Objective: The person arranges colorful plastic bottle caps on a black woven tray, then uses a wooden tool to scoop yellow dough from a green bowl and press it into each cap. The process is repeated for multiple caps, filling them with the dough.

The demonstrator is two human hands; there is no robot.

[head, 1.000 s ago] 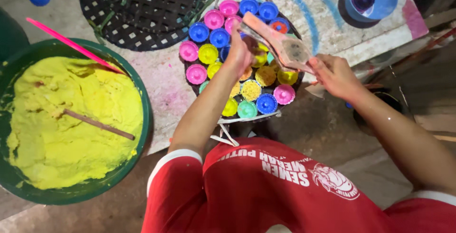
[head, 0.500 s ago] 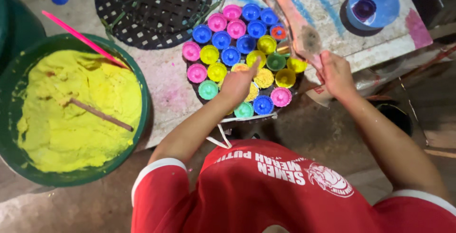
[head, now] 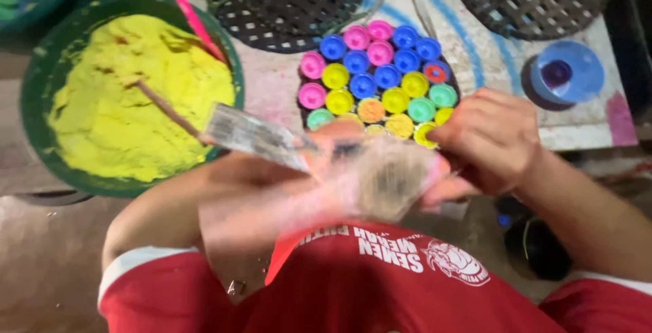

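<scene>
The flat wooden paddle (head: pixel 272 141), dusted pale and smeared by motion, lies across the middle of the frame just above the person's red shirt (head: pixel 380 285), its blade end reaching toward the left and stopping in front of the rim of the green basin (head: pixel 47 68). The right hand (head: pixel 492 139) has its grip folded shut around the paddle's near end, fingers curled over it just below the cluster of caps, a hold that would let the long piece swing freely. The left hand (head: pixel 278 204) is so blurred at centre that I cannot tell whether its grip is together or apart, or whether it touches the paddle at all. The coloured round caps (head: pixel 377 78) sit packed edge to edge in a tight round patch on the stained surface (head: pixel 489 68), near enough for either hand. The basin at the upper left is heaped with yellow powder (head: pixel 129 102), a thin stick (head: pixel 166 110) and a pink rod (head: pixel 190 14) left standing in it, handles leaning out. Dark woven mats (head: pixel 285 0) lie along the top, and a blue dish (head: pixel 567 71) rests at the right.
</scene>
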